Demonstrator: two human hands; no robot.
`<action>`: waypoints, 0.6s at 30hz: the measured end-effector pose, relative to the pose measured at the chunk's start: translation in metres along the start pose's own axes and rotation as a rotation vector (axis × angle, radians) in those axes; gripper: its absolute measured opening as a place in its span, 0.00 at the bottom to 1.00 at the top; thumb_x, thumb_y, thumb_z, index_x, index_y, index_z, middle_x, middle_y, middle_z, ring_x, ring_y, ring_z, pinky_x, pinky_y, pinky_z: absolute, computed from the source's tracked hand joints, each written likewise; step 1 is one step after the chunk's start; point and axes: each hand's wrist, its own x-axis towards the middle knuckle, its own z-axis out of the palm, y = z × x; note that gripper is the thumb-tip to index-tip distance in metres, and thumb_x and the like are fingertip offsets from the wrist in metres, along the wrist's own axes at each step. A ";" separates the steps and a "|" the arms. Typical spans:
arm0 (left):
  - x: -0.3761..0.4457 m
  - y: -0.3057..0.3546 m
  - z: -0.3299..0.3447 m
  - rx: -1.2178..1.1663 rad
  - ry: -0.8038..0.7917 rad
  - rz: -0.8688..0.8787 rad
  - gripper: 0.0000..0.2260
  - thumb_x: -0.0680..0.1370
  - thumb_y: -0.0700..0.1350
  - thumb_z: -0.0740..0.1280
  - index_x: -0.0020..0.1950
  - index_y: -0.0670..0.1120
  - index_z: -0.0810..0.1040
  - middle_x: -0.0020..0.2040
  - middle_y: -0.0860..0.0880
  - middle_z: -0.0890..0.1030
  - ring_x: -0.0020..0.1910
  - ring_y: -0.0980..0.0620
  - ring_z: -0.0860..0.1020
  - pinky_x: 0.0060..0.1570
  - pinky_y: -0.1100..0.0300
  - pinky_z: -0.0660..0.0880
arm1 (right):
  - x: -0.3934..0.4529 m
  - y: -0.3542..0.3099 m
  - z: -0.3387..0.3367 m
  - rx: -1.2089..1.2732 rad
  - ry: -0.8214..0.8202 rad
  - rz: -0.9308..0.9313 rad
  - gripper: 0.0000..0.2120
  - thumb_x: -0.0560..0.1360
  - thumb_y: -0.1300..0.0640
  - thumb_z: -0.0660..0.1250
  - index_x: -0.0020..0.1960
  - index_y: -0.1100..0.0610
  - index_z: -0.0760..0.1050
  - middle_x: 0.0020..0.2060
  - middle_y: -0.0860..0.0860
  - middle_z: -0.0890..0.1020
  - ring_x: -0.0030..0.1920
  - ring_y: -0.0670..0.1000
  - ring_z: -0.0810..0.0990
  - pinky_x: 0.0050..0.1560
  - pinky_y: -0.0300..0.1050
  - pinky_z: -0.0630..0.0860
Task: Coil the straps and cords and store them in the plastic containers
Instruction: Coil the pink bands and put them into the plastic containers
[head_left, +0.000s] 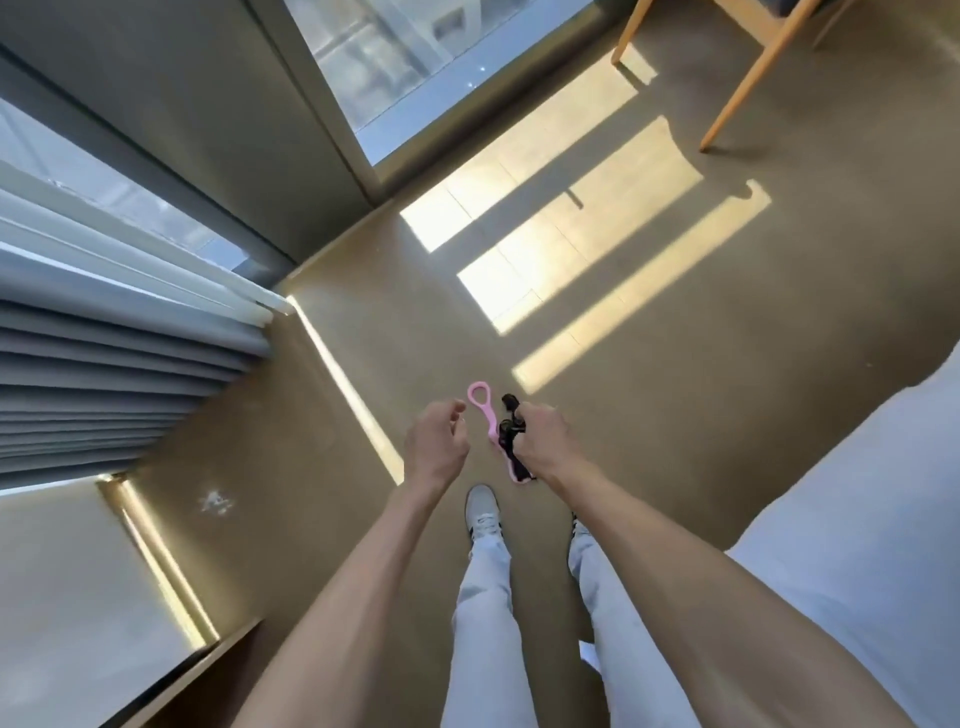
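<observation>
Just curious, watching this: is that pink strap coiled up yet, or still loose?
Still loose. The pink strap sticks out uncoiled from the right hand, its loop end open in the air. The left hand holds nothing.

Sunlight through window (415, 67) streaks floor (675, 415); edges bend; detail perhaps soft.

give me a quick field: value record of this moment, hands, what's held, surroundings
setting: person standing on a tan floor with sunlight patches, beside a window
right hand: right hand grips a bundle of black strap and a pink strap
pink strap: its pink loop sticks out above the fist, between the two hands
left hand: left hand holds nothing, fingers loosely curled, close to the loop but apart from it
plastic containers: none in view
nearby: grey curtain at left, wooden chair legs top right, white bedding at right
feet: grey sneaker below the hands
</observation>
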 end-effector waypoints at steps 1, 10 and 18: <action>0.005 -0.005 0.013 0.002 0.000 -0.009 0.13 0.77 0.38 0.64 0.59 0.46 0.81 0.53 0.49 0.83 0.50 0.49 0.81 0.50 0.55 0.76 | 0.012 0.007 0.009 -0.008 -0.005 -0.006 0.08 0.79 0.57 0.60 0.55 0.58 0.75 0.51 0.58 0.78 0.49 0.61 0.77 0.44 0.48 0.69; 0.093 -0.077 0.169 -0.009 -0.058 -0.086 0.12 0.78 0.37 0.63 0.58 0.42 0.82 0.53 0.44 0.83 0.52 0.45 0.80 0.54 0.51 0.76 | 0.165 0.086 0.109 -0.017 -0.077 -0.037 0.10 0.78 0.58 0.61 0.57 0.60 0.75 0.53 0.59 0.77 0.53 0.62 0.78 0.46 0.49 0.69; 0.187 -0.205 0.348 -0.042 -0.156 -0.390 0.13 0.77 0.41 0.62 0.58 0.46 0.82 0.56 0.45 0.84 0.55 0.44 0.80 0.55 0.54 0.76 | 0.301 0.166 0.253 -0.047 -0.116 -0.030 0.12 0.75 0.60 0.62 0.58 0.60 0.74 0.54 0.60 0.78 0.54 0.63 0.77 0.47 0.48 0.68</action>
